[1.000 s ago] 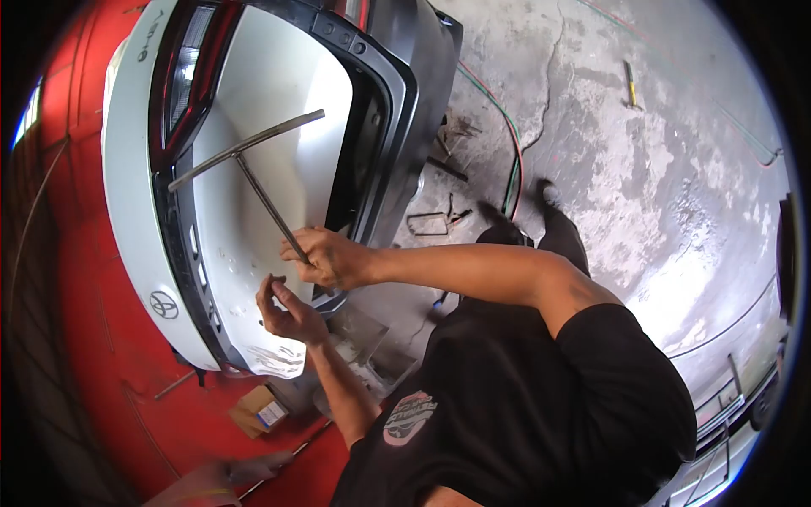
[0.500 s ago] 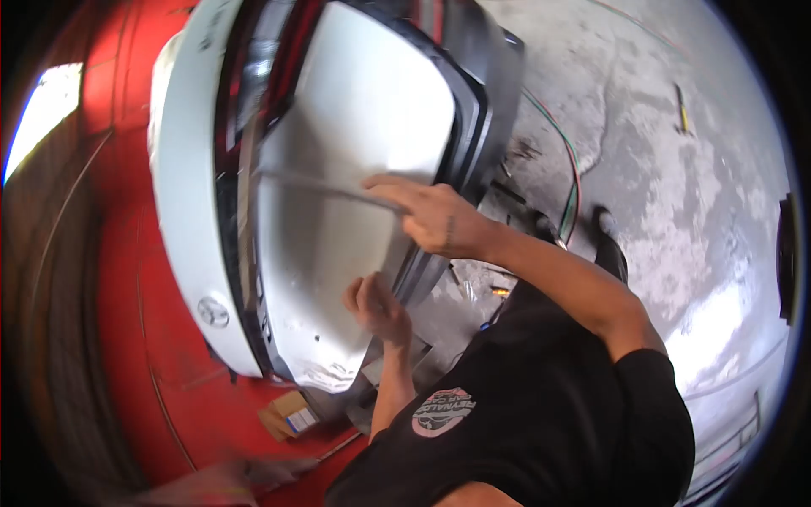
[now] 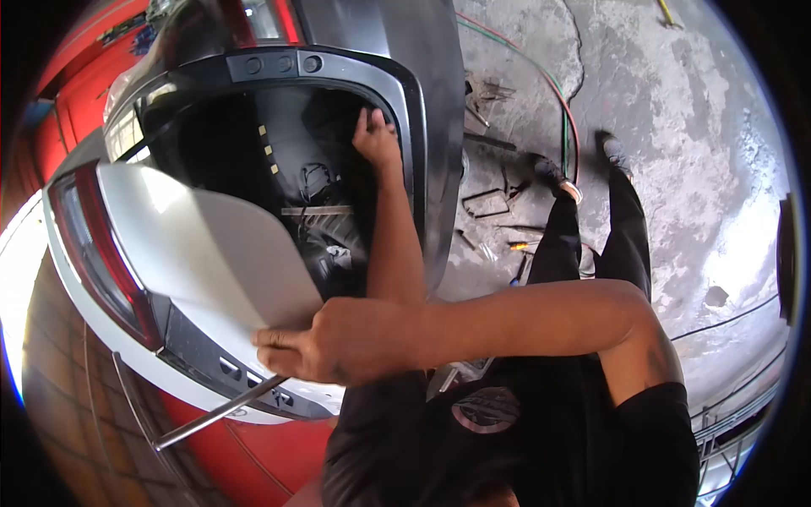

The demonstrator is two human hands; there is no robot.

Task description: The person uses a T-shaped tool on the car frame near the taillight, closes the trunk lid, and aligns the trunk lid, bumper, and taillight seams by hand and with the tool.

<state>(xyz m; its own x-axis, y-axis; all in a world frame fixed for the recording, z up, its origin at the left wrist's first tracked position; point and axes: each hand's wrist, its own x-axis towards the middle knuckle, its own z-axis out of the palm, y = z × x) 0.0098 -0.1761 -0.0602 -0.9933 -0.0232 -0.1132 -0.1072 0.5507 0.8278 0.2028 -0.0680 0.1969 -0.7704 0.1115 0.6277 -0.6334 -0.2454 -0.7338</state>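
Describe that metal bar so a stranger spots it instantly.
Start at the white trunk lid. Find the right hand over its near end; the metal bar juts out there, its shiny T shape unlike the slotted dark trim beside it.

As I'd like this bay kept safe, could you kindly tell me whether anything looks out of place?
Yes: tools lie scattered on the floor beside the car, and red and green hoses run right by one shoe: untidy, possibly a trip hazard.
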